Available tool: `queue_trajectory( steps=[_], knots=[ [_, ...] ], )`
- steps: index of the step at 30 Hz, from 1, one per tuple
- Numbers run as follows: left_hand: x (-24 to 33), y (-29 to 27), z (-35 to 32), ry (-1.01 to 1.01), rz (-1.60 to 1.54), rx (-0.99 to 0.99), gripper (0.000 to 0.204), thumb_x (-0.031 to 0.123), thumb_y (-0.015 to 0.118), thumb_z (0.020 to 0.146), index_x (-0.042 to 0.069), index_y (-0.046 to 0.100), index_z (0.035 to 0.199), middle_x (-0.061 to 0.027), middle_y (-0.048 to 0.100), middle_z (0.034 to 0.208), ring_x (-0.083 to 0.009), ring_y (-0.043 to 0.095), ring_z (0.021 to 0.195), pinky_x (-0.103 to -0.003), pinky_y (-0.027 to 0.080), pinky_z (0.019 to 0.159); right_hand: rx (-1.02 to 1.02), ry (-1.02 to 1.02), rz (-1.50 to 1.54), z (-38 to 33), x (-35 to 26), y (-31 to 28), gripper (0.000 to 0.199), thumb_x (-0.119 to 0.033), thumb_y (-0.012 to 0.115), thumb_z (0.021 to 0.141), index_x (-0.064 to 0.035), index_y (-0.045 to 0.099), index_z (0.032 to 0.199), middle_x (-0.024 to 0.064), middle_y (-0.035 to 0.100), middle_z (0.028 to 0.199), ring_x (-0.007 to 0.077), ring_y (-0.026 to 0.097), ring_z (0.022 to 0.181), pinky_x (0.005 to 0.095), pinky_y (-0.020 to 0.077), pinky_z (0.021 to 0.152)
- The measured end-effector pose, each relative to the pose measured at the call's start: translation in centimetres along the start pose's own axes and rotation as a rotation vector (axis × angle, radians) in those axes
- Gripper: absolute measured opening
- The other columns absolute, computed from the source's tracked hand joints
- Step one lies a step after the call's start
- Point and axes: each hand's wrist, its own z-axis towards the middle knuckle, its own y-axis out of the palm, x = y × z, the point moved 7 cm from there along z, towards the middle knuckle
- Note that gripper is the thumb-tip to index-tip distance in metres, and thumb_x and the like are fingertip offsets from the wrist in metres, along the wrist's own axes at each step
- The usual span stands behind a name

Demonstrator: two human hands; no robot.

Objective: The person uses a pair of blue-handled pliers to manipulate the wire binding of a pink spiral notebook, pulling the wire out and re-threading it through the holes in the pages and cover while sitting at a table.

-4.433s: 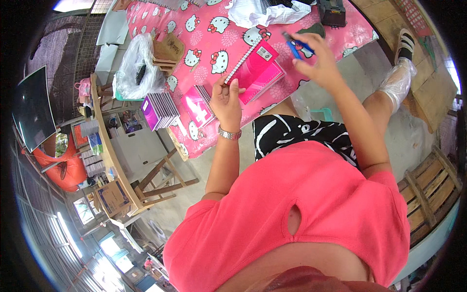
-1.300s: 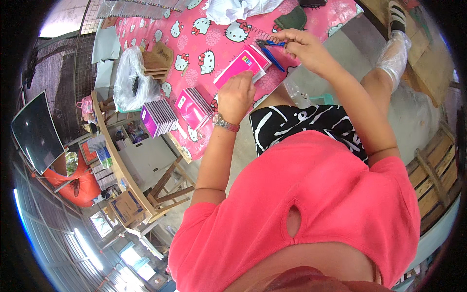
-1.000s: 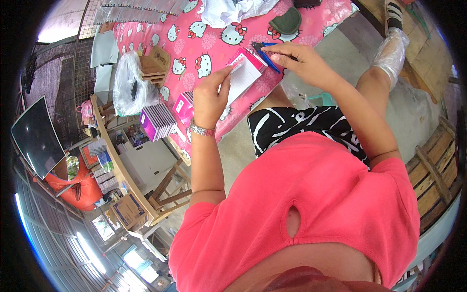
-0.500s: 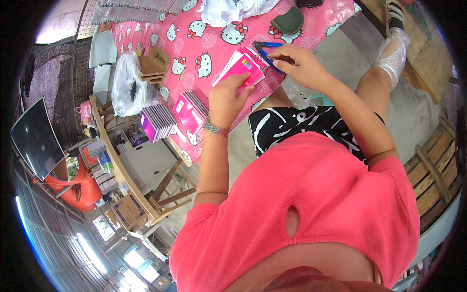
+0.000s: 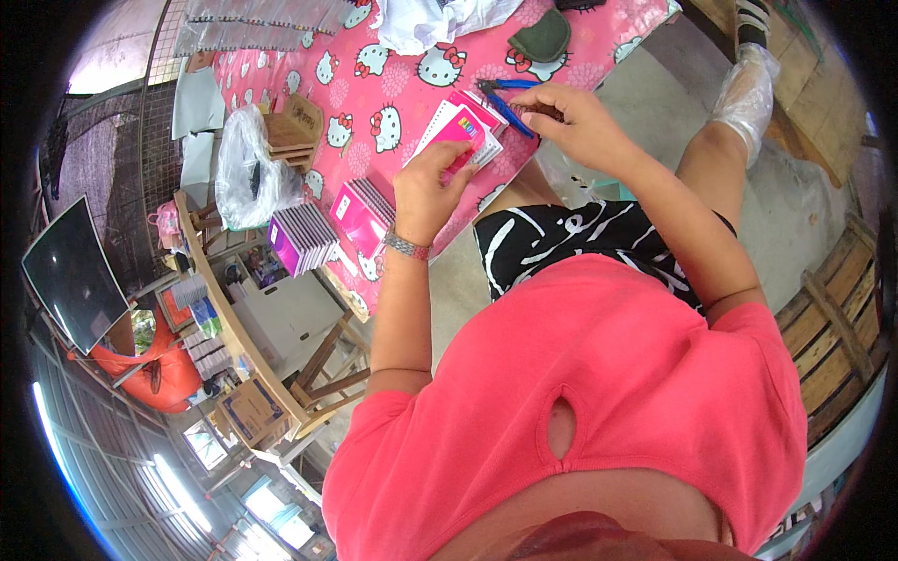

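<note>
My left hand [image 5: 430, 192], with a watch at its wrist, is closed on a small pink-covered notebook [image 5: 460, 131]. Its white pages carry a row of punched holes along one edge. More pink-and-white notebooks lie under and beyond it on the table. Just to the right, my right hand [image 5: 572, 122] pinches what looks like a dark spiral wire [image 5: 550, 112], partly hidden by the fingers. Blue-handled pliers [image 5: 510, 105] lie beside the right fingertips, with their handles apart.
A pink patterned cloth [image 5: 388, 154] covers the table. Stacks of spiral notebooks, one pink [image 5: 360, 217] and one purple [image 5: 302, 240], stand at its near left edge. Farther off are a plastic bag [image 5: 245, 168], a cardboard holder [image 5: 295, 131], a green cap [image 5: 541, 37] and white cloth [image 5: 421, 23].
The left hand and notebook have shifted slightly left, and the cover is tilted differently. My right hand stays near the pliers, its pinch kept. The whole view has moved slightly.
</note>
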Motion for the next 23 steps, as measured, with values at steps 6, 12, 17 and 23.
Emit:
queue_trajectory(
  steps=[6,12,17,23],
  knots=[
    [1.2,0.8,-0.3,0.124,0.273,0.059,0.029,0.019,0.076,0.078,0.009,0.071,0.105,-0.0082,0.07,0.1,-0.0229,0.069,0.084,-0.031,0.055,0.072,-0.018,0.021,-0.016,0.4,0.0,0.4,0.027,-0.011,0.063,0.09,-0.0012,0.066,0.114,0.0084,0.071,0.105,0.0141,0.064,0.084,0.029,0.0513,0.08],
    [-0.7,-0.2,0.6,0.076,0.069,-0.003,0.028,0.018,0.074,0.08,0.008,0.071,0.106,-0.0082,0.071,0.098,-0.022,0.07,0.082,-0.031,0.055,0.071,-0.105,0.328,0.189,-0.8,2.0,1.6,0.029,-0.014,0.059,0.093,0.0005,0.064,0.117,0.0029,0.066,0.094,0.0095,0.059,0.078,0.0263,0.0498,0.075],
    [-0.8,-0.5,0.9,0.094,-0.053,-0.051,0.027,0.018,0.071,0.083,0.006,0.071,0.107,-0.0105,0.072,0.095,-0.0223,0.07,0.079,-0.031,0.055,0.069,-0.056,0.395,0.273,-1.5,3.2,2.9,0.03,-0.015,0.057,0.094,0.001,0.063,0.119,0.0033,0.066,0.097,0.0091,0.059,0.08,0.026,0.0492,0.076],
    [0.1,-5.4,1.2,0.109,0.341,0.161,0.028,0.015,0.064,0.087,0.007,0.068,0.113,-0.0147,0.07,0.097,-0.0264,0.07,0.088,-0.038,0.054,0.077,-0.007,0.168,0.111,-0.3,-0.4,2.9,0.039,-0.026,0.058,0.098,-0.0116,0.058,0.134,0.0123,0.064,0.123,0.015,0.061,0.103,0.0264,0.0461,0.093]
  ],
)
